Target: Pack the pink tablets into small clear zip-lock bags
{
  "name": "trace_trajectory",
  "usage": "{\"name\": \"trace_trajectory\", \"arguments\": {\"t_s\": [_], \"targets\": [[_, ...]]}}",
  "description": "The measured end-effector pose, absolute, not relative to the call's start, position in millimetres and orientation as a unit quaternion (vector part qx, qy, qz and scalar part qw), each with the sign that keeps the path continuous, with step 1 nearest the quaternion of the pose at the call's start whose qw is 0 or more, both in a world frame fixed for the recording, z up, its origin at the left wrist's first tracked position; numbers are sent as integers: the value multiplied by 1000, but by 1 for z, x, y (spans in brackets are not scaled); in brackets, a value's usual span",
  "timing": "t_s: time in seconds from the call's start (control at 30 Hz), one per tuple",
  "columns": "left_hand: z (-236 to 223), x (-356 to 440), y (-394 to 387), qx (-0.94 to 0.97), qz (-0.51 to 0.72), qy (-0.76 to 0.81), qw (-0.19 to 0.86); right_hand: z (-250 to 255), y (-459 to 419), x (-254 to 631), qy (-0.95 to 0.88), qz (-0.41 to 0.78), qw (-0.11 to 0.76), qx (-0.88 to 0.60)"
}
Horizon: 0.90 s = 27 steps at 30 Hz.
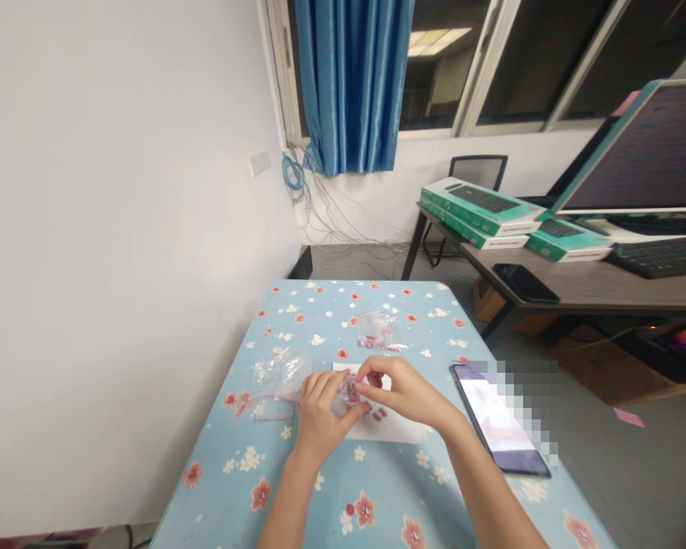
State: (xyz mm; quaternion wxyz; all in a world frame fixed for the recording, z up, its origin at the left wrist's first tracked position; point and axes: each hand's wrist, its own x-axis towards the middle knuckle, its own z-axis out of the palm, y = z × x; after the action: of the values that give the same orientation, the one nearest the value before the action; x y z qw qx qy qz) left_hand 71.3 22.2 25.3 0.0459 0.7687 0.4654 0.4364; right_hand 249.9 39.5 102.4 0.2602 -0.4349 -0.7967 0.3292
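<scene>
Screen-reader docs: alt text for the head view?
A person's left hand and right hand meet at a small clear, pinkish object over a white rectangular sheet on a blue floral table; a lit black smartphone lies at right.

Fingers (322, 387) partly hide a clear object (351, 391) too small to identify; a computer monitor (652, 152) runs past the right edge.

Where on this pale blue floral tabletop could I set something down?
Free: the tabletop's far strip, beyond the clear plastic bag of pink pieces; and its near-left area, between left forearm and left edge. Crowded: the white rectangular sheet at the left hand and right hand, with a crumpled clear plastic bag leftward and dark-edged phone rightward.
</scene>
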Motion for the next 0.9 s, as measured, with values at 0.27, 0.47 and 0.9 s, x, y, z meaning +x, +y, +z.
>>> {"name": "trace_trajectory", "arguments": {"t_s": [0.27, 0.47, 0.9], "targets": [[28, 72, 22, 769, 440, 462, 45, 101, 38, 239, -827, 273, 212, -442], [27, 71, 22, 764, 442, 466, 55, 98, 41, 247, -818, 275, 259, -434], [16, 48, 38, 593, 569, 487, 295, 71, 60, 276, -792, 260, 159, -530]]}}
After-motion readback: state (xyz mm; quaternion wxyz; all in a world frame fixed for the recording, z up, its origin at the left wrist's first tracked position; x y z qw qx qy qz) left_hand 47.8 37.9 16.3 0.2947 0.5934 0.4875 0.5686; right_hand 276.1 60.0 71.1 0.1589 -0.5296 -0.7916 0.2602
